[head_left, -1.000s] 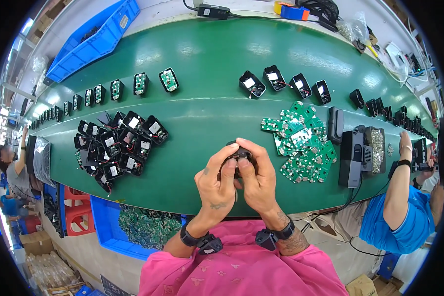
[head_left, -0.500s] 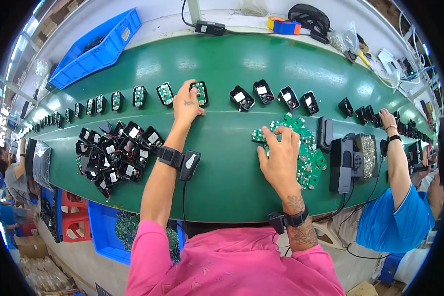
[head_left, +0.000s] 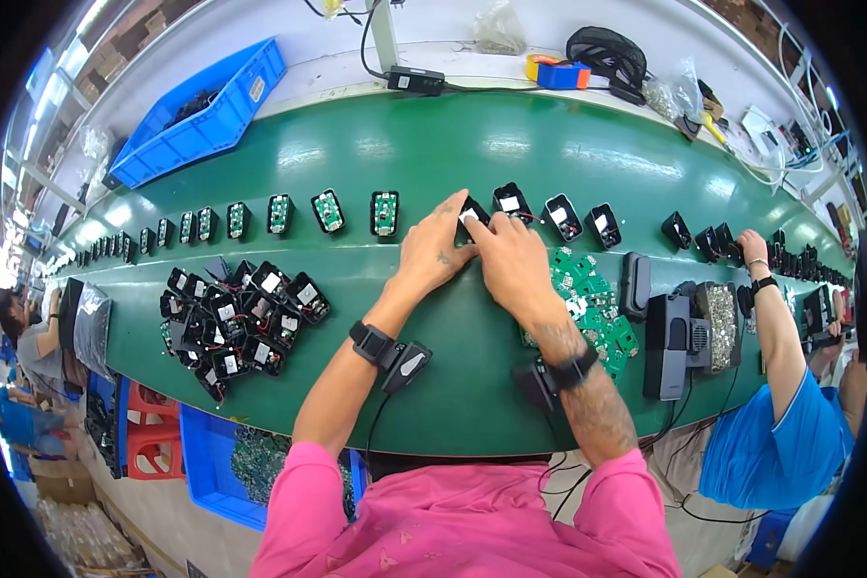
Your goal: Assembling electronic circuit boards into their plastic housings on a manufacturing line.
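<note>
Both my hands meet at a small black plastic case [head_left: 471, 209] on the green table. My left hand [head_left: 432, 252] is closed along the left and near side of this case. Over its right side bends my right hand [head_left: 516, 262], fingers curled together; whatever they hold is hidden. Left of my hands, a black case with a green circuit board [head_left: 384, 213] inside heads a long row of similar ones. To the right, several open cases [head_left: 512, 200] show white labels and red wires. Loose green circuit boards [head_left: 602, 323] lie heaped beside my right forearm.
A pile of black cases [head_left: 231, 323] lies left of my left forearm. At right are a grey-black device [head_left: 667, 347] and a box of small metal parts [head_left: 719, 313]. A co-worker's hand [head_left: 752, 247] reaches in there. A blue crate [head_left: 197, 116] stands at far left.
My left hand has left the board-filled case and moved right to an open case. My right hand has moved from the board heap up and left to the same case.
</note>
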Tool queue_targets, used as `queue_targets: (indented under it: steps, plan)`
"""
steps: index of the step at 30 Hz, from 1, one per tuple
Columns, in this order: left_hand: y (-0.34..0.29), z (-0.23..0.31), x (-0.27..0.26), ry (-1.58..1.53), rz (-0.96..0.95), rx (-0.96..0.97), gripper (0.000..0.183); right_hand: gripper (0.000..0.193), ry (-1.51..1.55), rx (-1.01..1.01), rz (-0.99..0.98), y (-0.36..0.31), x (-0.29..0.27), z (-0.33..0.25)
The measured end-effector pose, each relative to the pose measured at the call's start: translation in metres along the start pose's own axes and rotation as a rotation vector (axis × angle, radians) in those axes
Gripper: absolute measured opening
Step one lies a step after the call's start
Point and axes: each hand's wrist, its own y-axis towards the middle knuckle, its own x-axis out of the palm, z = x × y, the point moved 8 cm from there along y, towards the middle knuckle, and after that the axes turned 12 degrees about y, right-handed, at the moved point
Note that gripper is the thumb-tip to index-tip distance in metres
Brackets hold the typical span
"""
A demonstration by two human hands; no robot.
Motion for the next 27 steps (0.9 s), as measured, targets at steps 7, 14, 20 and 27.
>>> queue_targets:
  steps: [7,14,20,27]
  plan:
    - [-0.025,0.009,-0.014,-0.315,-0.183,-0.116,0.077,0.006,0.139,0.069,-0.177,0.01,0.011,0.003]
    - [-0.129,0.036,-0.039,-0.51,0.141,0.054,0.044,0.006,0.643,-0.019,0.018,-0.052,-0.043,-0.079]
    - [-0.185,0.017,-0.037,-0.949,0.038,-0.244,0.015,0.009,0.806,0.157,-0.048,-0.075,-0.046,-0.068]
    - [-0.198,0.006,-0.029,-0.862,-0.047,-0.406,0.021,0.042,0.277,0.221,-0.335,-0.052,-0.018,0.0]
